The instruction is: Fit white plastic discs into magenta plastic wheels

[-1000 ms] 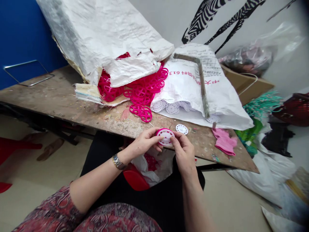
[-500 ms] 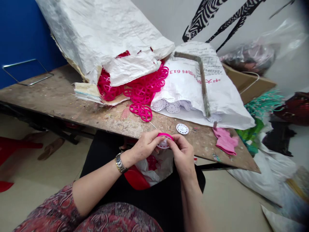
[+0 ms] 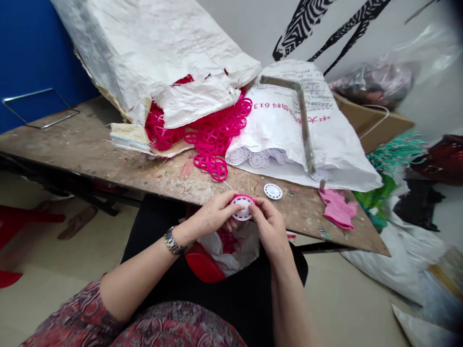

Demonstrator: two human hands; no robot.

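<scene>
Between my two hands is a white slotted plastic disc point(image 3: 241, 215) set against a pink plastic ring point(image 3: 243, 196), whose edge shows around the disc. My left hand point(image 3: 217, 212) grips the pair from the left, thumb on the disc's face. My right hand point(image 3: 270, 221) pinches the right side with thumb and fingers. Both hands are at the table's front edge, above my lap. A single white disc point(image 3: 273, 191) lies on the table just beyond my right hand. Loose pink rings point(image 3: 218, 168) lie beyond my left hand.
Pink rings spill from a torn white sack point(image 3: 155, 53) on the worn table point(image 3: 72, 144). A second sack point(image 3: 285, 115) holds white discs, with a bent metal bar point(image 3: 304, 125) on top. A pink cloth point(image 3: 338, 208) lies at right. Below my hands is an open bag point(image 3: 249, 246) with pink pieces.
The disc and ring have tilted so the disc's face now shows more fully toward me. Both hands have shifted slightly left, still gripping the pair.
</scene>
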